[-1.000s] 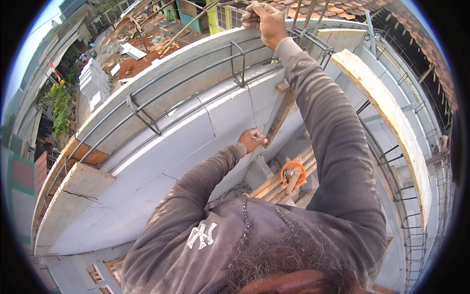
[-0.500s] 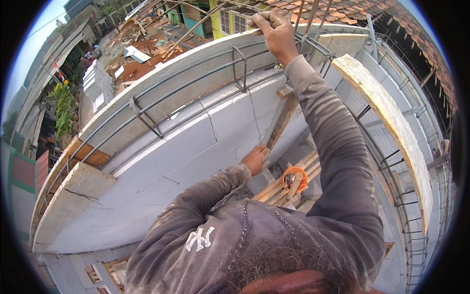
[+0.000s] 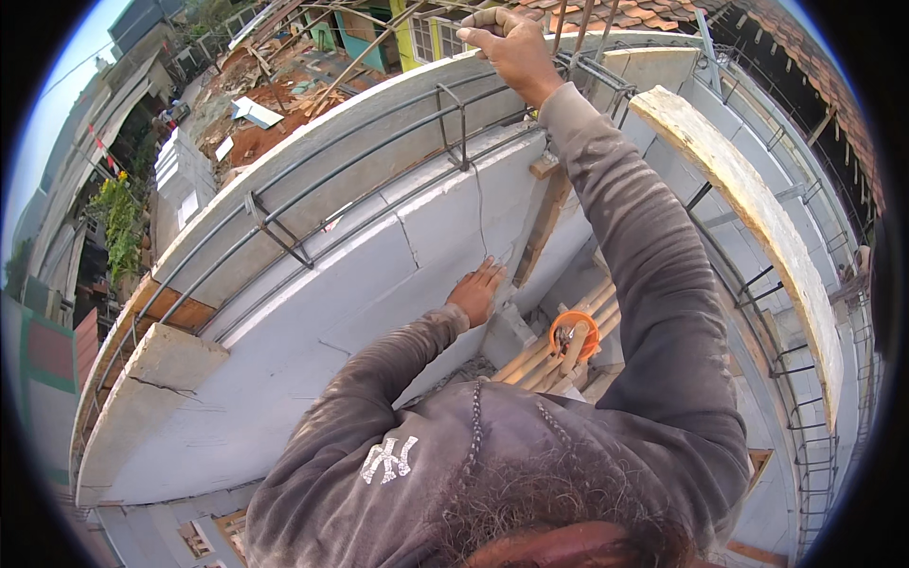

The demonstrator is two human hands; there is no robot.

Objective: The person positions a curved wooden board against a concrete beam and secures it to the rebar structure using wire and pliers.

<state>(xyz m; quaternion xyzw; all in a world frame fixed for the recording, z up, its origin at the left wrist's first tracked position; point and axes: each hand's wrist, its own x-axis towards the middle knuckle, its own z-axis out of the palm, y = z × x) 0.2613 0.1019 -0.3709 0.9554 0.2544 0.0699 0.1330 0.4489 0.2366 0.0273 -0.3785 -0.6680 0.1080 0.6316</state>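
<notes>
- Left hand (image 3: 473, 292): fingers now extended, no longer curled as a second ago; nothing visible in the grip. Whether the palm touches the block wall (image 3: 379, 284) I can't tell.
- Shift: it has moved up and left, off the lower end of the wooden plank (image 3: 543, 230).
- Thin line (image 3: 481, 208), string or wire: runs down the wall face from near the rebar cage (image 3: 441, 112); lower end now right by the left fingertips. Reads as a free hand at the line, not a pull on it.
- Right hand (image 3: 511, 47): up over the top edge of the outer panel (image 3: 398, 95), thumb sticking out left; little change. Pinching or not: can't tell.
- Below: orange bucket (image 3: 594, 331) beside wooden poles (image 3: 525, 364).
</notes>
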